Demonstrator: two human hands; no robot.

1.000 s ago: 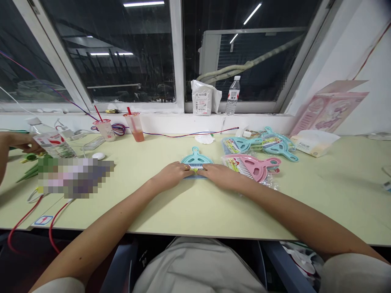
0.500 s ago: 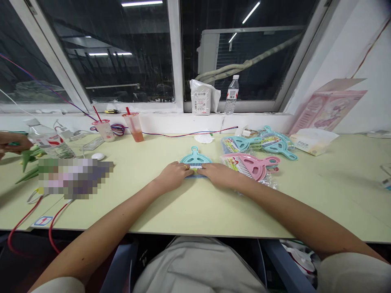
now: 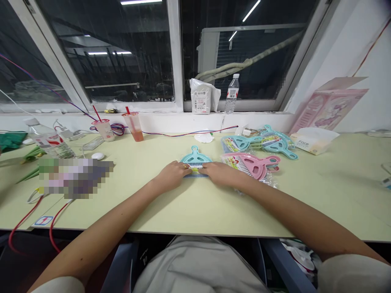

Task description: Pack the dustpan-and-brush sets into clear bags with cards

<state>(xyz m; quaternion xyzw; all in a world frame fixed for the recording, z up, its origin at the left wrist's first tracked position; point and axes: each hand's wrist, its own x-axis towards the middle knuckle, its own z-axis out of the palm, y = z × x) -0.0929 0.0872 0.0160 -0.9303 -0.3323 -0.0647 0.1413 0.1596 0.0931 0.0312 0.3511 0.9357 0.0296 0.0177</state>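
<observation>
A small light-blue dustpan and brush set [image 3: 194, 152] lies on the table in front of me, its handle pointing away. My left hand [image 3: 173, 175] grips its left side, fingers closed over the near part. From the right, my right hand [image 3: 217, 173] holds it the same way; the hands nearly meet across the printed label. Both hands partly hide the set's near edge. Just right of my right hand is a pink dustpan and brush set [image 3: 259, 166] in clear wrap. Behind that lie several wrapped blue dustpan sets [image 3: 276, 142].
Two drink cups [image 3: 133, 127] with red straws stand at the back left, near a water bottle [image 3: 50, 140]. A tissue pack [image 3: 314, 141] and a pink box [image 3: 331, 108] are at the back right. Another bottle [image 3: 232, 94] stands on the windowsill. Red cables [image 3: 52, 228] hang over the front edge.
Another person's hand at the far left has gone out of view, and a green item there now shows more. My hands stay on the blue dustpan set with barely any movement.
</observation>
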